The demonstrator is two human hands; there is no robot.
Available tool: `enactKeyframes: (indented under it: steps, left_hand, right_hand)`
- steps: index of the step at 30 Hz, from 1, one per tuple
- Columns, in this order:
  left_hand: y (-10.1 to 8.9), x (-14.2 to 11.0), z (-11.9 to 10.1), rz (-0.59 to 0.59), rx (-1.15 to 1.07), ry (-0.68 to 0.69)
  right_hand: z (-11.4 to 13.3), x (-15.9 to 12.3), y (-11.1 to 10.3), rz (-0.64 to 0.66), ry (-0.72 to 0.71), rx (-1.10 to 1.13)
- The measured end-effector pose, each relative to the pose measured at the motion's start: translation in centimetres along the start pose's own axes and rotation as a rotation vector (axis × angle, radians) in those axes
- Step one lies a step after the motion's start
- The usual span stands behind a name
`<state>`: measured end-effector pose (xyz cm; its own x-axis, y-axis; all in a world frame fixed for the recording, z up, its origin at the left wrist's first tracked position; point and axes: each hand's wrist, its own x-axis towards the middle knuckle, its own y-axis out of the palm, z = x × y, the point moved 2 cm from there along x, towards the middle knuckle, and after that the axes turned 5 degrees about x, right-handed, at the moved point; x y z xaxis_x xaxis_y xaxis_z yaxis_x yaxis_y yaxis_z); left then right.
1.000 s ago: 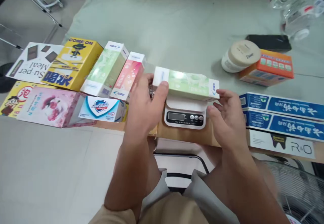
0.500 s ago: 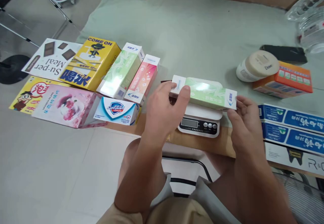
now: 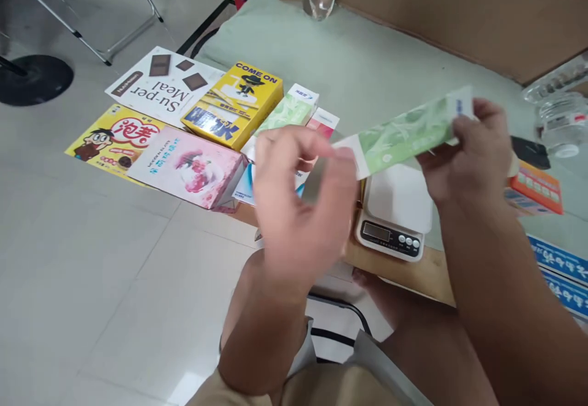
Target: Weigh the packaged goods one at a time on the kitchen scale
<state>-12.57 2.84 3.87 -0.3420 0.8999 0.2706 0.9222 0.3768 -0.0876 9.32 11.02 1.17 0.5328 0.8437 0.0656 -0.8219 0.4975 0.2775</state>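
Observation:
A long green-and-white toothpaste box (image 3: 408,133) is held tilted above the scale, its right end raised. My right hand (image 3: 468,149) is closed around that end. My left hand (image 3: 303,204), somewhat blurred, pinches at the lower left end with thumb and forefinger. Underneath is a white kitchen scale (image 3: 399,204) with its platform bare; its display is dark. Behind my left hand, another green toothpaste box (image 3: 294,109), a pink one (image 3: 325,121) and a white-and-blue soap box (image 3: 245,185) are partly hidden.
Left of my hands lie a yellow box (image 3: 234,103), a white Su-per Meal box (image 3: 160,84), a yellow cartoon box (image 3: 113,136) and a pink box (image 3: 188,167). At right are an orange box (image 3: 537,188), blue toothpaste boxes (image 3: 560,265) and a clear bottle (image 3: 563,124).
The green toothpaste box has been lifted off the scale and tilted, its right end up. Both hands moved with it. The camera view has turned left.

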Motion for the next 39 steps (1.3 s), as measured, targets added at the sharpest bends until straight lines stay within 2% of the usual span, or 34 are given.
enactKeyframes:
  steps: [3, 6, 9, 12, 14, 17, 19, 23, 27, 30, 32, 35, 37, 39]
  left_hand:
    - [-2.7, 1.2, 0.7, -0.203, -0.209, 0.064]
    - [-4.8, 2.2, 1.5, -0.3, -0.326, 0.004]
    - [-6.1, 2.7, 1.9, -0.351, -0.362, -0.033]
    - [-6.5, 3.0, 2.4, -0.351, -0.394, -0.07]
    - [-6.6, 3.0, 2.7, -0.32, -0.4, -0.089]
    - [-6.7, 3.1, 3.0, -0.246, -0.379, -0.079]
    - [-6.7, 3.1, 3.1, -0.208, -0.336, -0.079]
    - [-6.6, 3.1, 3.2, -0.204, -0.287, -0.104]
    - [-6.3, 3.0, 3.2, -0.2, -0.33, -0.109]
    - [-6.0, 2.9, 2.9, -0.176, -0.324, -0.072]
    - [-5.7, 2.8, 2.6, -0.149, -0.309, -0.054]
    - [-4.7, 2.6, 2.0, -0.08, -0.33, -0.036]
    - [-3.4, 2.1, 1.6, -0.003, -0.346, -0.011]
    - [-1.7, 1.4, 1.1, 0.099, -0.327, 0.016]
  right_hand:
    - [-2.4, 2.1, 4.3, 0.117, 0.07, -0.045]
    - [-4.8, 3.1, 7.3, 0.208, 0.152, -0.167]
    - [-6.8, 3.5, 9.1, 0.244, 0.194, -0.253]
    - [-8.5, 3.8, 10.0, 0.227, 0.203, -0.337]
    - [-9.3, 3.9, 10.2, 0.248, 0.149, -0.433]
    - [-10.3, 3.9, 10.3, 0.34, 0.047, -0.543]
    - [-10.8, 3.8, 10.2, 0.4, 0.038, -0.553]
    - [-11.1, 3.4, 10.2, 0.508, 0.064, -0.545]
    - [-10.1, 3.2, 10.4, 0.578, 0.072, -0.628]
    - [-7.7, 2.2, 9.5, 0.495, 0.011, -0.647]
    - [-5.6, 0.5, 7.7, 0.446, -0.072, -0.568]
    - [-2.5, -3.5, 3.2, 0.519, -0.181, -0.352]
    - [-1.1, -6.1, -0.3, 0.571, -0.262, -0.339]
    - [-0.2, -7.9, -3.6, 0.582, -0.281, -0.355]
